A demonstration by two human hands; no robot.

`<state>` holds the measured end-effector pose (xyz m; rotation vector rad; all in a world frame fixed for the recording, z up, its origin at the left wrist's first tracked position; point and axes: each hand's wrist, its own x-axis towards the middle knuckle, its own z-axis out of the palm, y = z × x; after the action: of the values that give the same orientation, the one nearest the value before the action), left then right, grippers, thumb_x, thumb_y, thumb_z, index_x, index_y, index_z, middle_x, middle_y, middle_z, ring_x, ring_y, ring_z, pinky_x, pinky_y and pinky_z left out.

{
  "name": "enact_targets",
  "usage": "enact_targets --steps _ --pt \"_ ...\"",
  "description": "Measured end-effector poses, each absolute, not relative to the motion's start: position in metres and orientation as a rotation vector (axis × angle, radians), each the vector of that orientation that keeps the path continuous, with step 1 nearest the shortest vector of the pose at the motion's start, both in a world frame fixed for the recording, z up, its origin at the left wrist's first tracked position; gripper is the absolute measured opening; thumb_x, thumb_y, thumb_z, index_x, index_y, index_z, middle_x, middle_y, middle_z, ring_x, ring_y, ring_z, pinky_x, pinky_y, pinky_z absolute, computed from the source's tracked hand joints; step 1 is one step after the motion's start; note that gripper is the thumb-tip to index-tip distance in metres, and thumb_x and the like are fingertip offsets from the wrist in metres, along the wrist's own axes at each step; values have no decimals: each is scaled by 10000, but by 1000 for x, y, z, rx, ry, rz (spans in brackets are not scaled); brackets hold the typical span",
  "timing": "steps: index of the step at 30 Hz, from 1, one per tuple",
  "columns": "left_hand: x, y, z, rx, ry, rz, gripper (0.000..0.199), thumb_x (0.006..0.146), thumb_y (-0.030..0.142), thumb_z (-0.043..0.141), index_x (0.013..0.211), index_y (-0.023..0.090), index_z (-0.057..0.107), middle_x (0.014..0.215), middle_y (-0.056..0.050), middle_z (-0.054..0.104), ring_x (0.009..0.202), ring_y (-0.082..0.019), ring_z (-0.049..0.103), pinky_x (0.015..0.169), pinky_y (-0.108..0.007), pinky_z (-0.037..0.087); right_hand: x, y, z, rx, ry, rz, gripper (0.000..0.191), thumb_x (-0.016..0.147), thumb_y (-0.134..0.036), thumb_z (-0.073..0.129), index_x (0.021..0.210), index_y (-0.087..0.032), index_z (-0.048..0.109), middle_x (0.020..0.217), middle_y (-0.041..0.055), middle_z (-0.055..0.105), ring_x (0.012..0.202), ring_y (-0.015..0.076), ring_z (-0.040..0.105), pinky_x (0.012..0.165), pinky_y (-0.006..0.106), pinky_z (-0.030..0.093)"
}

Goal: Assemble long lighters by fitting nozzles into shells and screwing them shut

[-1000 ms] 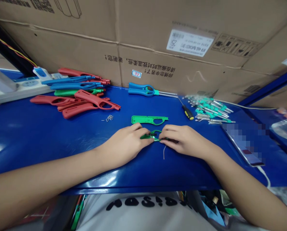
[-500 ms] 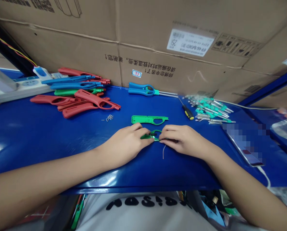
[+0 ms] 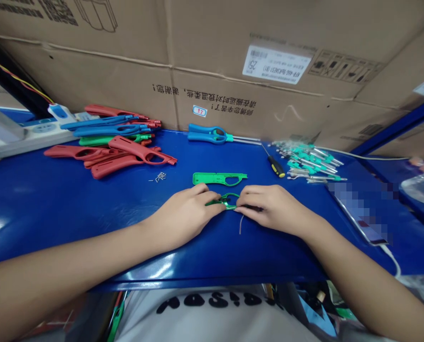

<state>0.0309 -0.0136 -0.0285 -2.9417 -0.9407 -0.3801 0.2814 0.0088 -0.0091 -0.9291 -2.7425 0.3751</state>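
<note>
A green plastic casing with an oval loop (image 3: 230,207) lies between my two hands, low over the blue table. My left hand (image 3: 188,213) has its fingers closed on the casing's left part and covers much of it. At the casing's right end, my right hand (image 3: 268,204) pinches it with thumb and fingers. A thin wire (image 3: 240,225) hangs out below my right fingertips. Just beyond my hands lies another green casing half (image 3: 212,178), its inner side up. Small parts inside the held casing are too small to tell.
Red, blue and green casings (image 3: 126,154) are piled at the back left, near small screws (image 3: 161,176) and a power strip (image 3: 37,135). Behind stand a blue lighter (image 3: 208,134) and cardboard (image 3: 212,57). Rightward are a screwdriver (image 3: 276,167), metal-tube parts (image 3: 315,164) and a phone (image 3: 357,213).
The camera view has shifted slightly. Both hands keep nearly the same place and hold on the green casing.
</note>
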Motion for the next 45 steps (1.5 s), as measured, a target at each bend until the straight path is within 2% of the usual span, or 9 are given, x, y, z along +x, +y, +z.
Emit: enact_targets --steps 6,11,17,21,25,33,37,40,45 --pt "30 -12 -25 -2908 -948 -359 273 982 179 524 1187 200 703 1218 -92 701 1041 -272 631 850 -407 573 292 22 -4 -1053 -2541 172 211 980 -299 542 949 -205 728 1053 66 715 799 161 661 685 275 483" --pt "25 -11 -26 -2882 -931 -396 301 981 139 490 1200 195 688 1284 -74 685 1044 -260 648 830 -392 574 328 55 -6 -1461 -2139 -126 382 951 -383 553 632 -193 641 954 94 700 734 194 627 677 338 491" --pt "25 -11 -25 -2906 -909 -356 300 972 120 492 1214 163 664 1275 -77 695 1039 -257 655 800 -374 582 386 80 0 -2003 -2007 -181 130 856 -220 594 796 -141 678 952 181 674 835 266 637 694 355 454" --pt "27 -12 -21 -2891 -897 -273 297 957 101 503 1211 139 652 1236 -111 707 1032 -277 661 797 -403 590 399 80 8 -2153 -2062 102 47 801 -223 676 804 -177 685 896 114 702 766 241 641 654 322 440" --pt "27 -13 -22 -2859 -899 -261 316 967 84 467 1235 115 631 1181 -133 723 1022 -273 671 804 -386 591 395 81 9 -2189 -2079 208 52 820 -242 663 843 -197 674 939 87 713 813 243 651 699 325 453" --pt "24 -13 -27 -2889 -982 -436 291 1014 188 451 1250 158 618 1127 -83 737 986 -241 695 807 -353 586 397 87 0 -2189 -2092 180 141 781 -181 680 915 -187 637 963 90 704 825 226 645 704 305 463" --pt "26 -14 -24 -2919 -1011 -417 287 1008 182 447 1232 174 625 1085 -74 741 954 -257 692 748 -370 587 399 88 0 -2203 -2044 54 234 812 -173 638 1046 -161 650 1078 118 691 920 228 635 775 308 465" --pt "28 -15 -21 -2942 -1035 -369 282 997 172 451 1214 176 631 1038 -71 743 908 -266 691 705 -381 584 400 89 -1 -2264 -1992 9 240 822 -135 595 1043 -155 687 1105 138 687 960 242 636 792 319 461" --pt "26 -16 -21 -2930 -1077 -384 271 998 182 457 1196 182 641 1006 -72 750 902 -259 691 708 -364 577 396 92 -6 -2352 -1937 0 236 866 -242 616 1045 -126 718 1102 183 701 985 274 645 787 342 459"
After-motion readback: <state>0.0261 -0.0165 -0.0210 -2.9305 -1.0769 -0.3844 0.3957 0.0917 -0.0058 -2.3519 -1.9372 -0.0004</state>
